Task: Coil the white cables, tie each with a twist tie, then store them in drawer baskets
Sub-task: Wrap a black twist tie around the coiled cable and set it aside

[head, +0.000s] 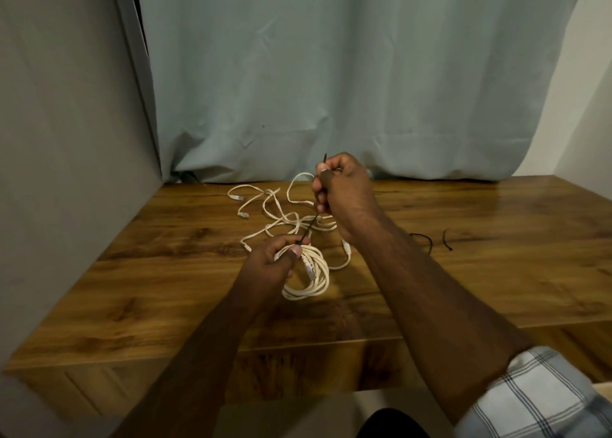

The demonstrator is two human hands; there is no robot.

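A wooden surface (463,272) stands before a pale curtain (331,73). The left hand (275,259) grips the coiled white cable (314,278) so the loops stay together, while the right hand (341,186) pinches the black twist tie (309,229) taut for wrapping. Loose cables (265,212) wait behind.

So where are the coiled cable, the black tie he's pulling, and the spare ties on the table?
coiled cable (314,278): head view, on its right-hand loops.
black twist tie (309,227): head view, mid-length between the hands.
spare ties (447,239): head view, on the right one's curved strand.
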